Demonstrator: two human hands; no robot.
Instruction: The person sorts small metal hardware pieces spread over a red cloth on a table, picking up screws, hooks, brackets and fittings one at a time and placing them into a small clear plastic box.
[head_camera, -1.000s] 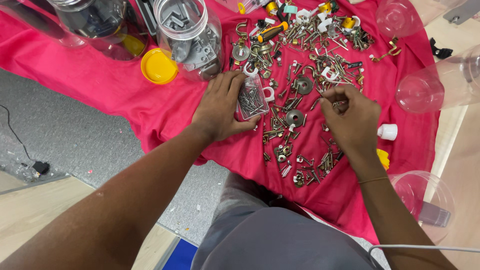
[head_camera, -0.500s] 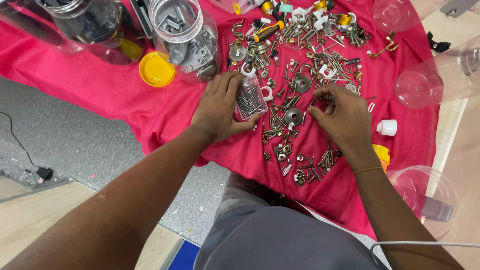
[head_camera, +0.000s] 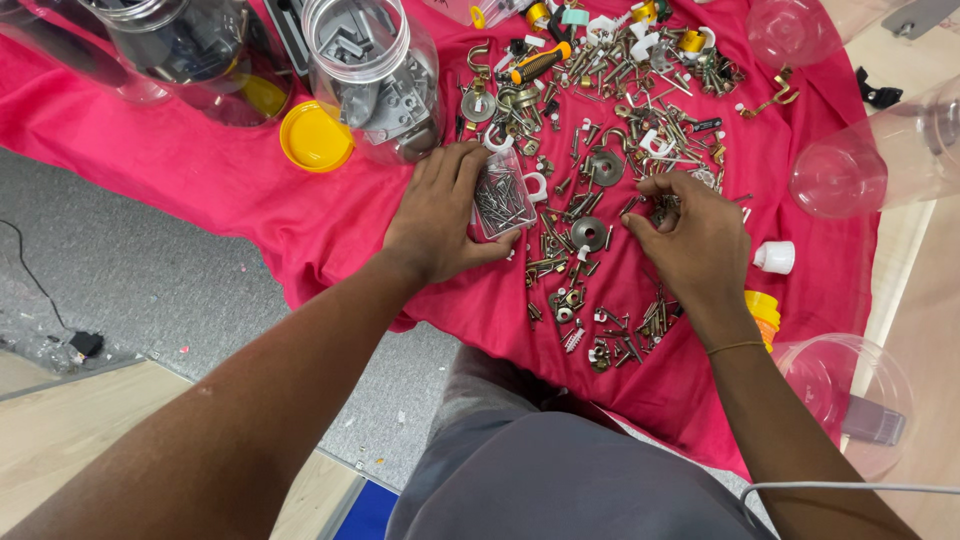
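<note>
Most of the mixed screws and fittings lie loose on the pink cloth, while the left hand closes its grip on a small clear box of nails and the right hand pinches at the pile, contents unclear

Bright, even light falls from above, leaving only soft, short shadows under the left hand and right hand. Detail between them is sharp; clear jars beyond the left hand carry faint glare, and the near forearms bulge with wide-angle stretch.

Bare forearms, sleeveless to the elbow; thin cord bracelet on right wrist; grey trousers.
</note>
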